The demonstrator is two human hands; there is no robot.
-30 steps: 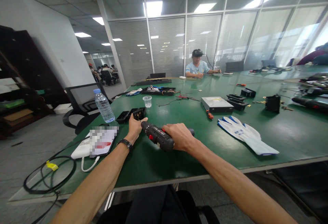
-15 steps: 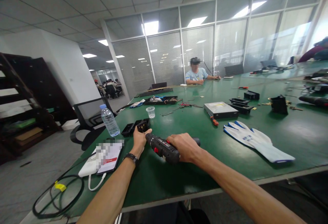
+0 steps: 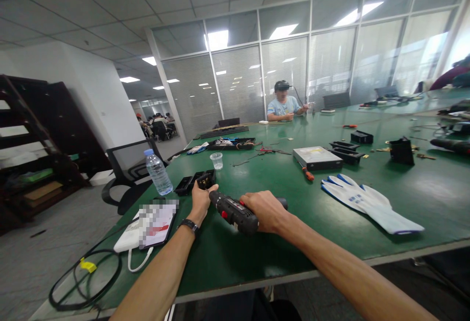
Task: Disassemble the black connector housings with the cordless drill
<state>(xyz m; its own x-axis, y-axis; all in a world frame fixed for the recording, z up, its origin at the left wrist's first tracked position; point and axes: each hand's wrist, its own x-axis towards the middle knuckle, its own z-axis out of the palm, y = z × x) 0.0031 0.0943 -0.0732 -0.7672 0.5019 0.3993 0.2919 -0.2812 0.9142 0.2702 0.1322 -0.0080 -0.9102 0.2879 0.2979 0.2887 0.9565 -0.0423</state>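
Right of the bottle [image 3: 158, 174], the right hand [image 3: 264, 209] clasps a drill [image 3: 237, 214], likely heavy, best gripped by its handle; nearer the bottle, the left hand [image 3: 200, 202] grips a black part [image 3: 206, 180], probably light, stiff plastic, best held by its edges.

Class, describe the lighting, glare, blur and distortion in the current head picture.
Head view: bright light panels show in the glass partition; head view: pale glare on the green table at its far right, darker green beneath the drill; head view: partition posts lean apart, suggesting a wide lens; head view: pixel blocks hide part of the phone screen.
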